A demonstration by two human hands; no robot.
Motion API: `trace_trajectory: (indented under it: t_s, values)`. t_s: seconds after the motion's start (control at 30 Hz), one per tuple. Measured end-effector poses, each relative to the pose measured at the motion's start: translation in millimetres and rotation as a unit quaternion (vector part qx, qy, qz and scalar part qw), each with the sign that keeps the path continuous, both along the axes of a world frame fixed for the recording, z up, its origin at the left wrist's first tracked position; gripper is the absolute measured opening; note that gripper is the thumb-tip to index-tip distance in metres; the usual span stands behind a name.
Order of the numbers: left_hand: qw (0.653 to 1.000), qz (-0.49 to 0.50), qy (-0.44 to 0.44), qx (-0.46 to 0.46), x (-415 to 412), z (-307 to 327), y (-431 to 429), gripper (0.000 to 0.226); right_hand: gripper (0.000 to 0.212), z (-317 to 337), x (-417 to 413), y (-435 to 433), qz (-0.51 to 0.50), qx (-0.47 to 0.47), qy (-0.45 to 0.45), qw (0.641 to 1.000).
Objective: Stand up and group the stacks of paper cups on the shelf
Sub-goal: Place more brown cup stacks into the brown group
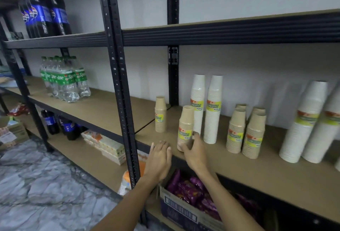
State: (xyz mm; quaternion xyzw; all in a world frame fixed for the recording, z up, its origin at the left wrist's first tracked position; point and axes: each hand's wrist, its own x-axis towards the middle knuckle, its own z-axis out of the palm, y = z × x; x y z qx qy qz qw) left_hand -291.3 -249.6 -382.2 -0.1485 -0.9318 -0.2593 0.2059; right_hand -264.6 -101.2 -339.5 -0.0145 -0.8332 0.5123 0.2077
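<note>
My right hand (193, 150) grips the base of a short brown cup stack (185, 126) standing upright near the front of the middle shelf (257, 171). My left hand (160, 157) lies flat on the shelf's front edge, fingers apart, holding nothing. Another brown stack (160, 114) stands alone further left and back. Two tall white stacks (206, 107) stand behind my right hand. To the right is a group of several brown stacks (246, 131). At the far right stand two wide white stacks (309, 124). All stacks are wrapped and labelled.
A black upright post (119, 76) divides the shelving left of my hands. Sprite bottles (64, 79) stand on the left shelf and dark cola bottles (44, 15) above. Below the shelf is a cardboard box of purple packets (189, 192). Marble floor (46, 184) lies at the lower left.
</note>
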Motion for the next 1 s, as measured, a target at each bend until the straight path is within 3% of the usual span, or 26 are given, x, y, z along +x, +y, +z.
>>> trace_trajectory:
  t_s: [0.2,0.43,0.63,0.77,1.0]
  values:
    - [0.994,-0.086,0.061,0.027,36.4,6.1,57.7,0.04,0.048,-2.2,65.6,72.8,-0.078,0.03,0.009,0.996]
    - [0.995,-0.099,0.005,-0.005,41.9,12.0,105.2,0.036,0.05,-6.2,83.4,125.8,-0.12,0.039,-0.013,0.992]
    - [0.993,-0.082,-0.023,-0.079,39.9,7.9,107.1,0.047,0.057,-9.6,71.2,133.9,-0.153,0.048,-0.029,0.987]
    - [0.993,-0.077,-0.007,-0.086,38.5,4.1,106.8,0.069,0.061,-12.2,63.3,129.9,-0.18,0.026,-0.03,0.983]
    - [0.993,-0.073,-0.005,-0.089,34.8,-0.2,107.0,0.068,0.06,-16.0,59.3,123.9,-0.213,0.033,-0.019,0.976]
